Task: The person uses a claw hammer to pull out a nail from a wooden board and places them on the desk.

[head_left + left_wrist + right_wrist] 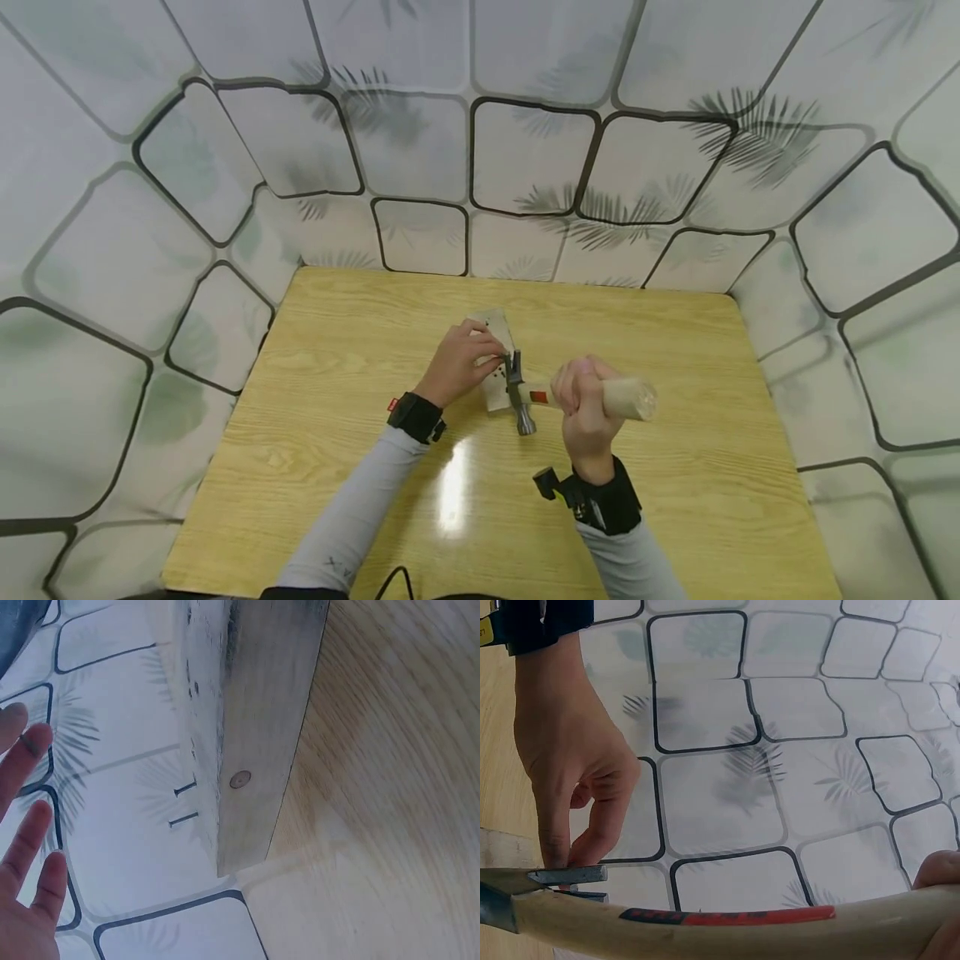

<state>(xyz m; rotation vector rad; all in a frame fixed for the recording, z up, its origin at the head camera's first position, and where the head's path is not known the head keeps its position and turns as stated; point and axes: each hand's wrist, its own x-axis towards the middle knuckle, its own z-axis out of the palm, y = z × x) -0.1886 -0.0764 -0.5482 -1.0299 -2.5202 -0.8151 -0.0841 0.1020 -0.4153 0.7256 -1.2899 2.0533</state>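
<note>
My right hand grips the pale wooden handle of a claw hammer, whose metal head lies over a wooden block. The claw points away from me, and the striking face towards me. At the claw are the fingertips of my left hand; thumb and forefinger pinch a small dark nail, mostly hidden by the fingers. My other left fingers are spread in the left wrist view. Two nails stick out of the block's face there, and a round knot marks its side. The hammer's claw prongs show beside my left fingertips.
Everything stands on a light wood-grain table. A patterned cloth wall surrounds it at the back and both sides. A black cable loops at the near edge.
</note>
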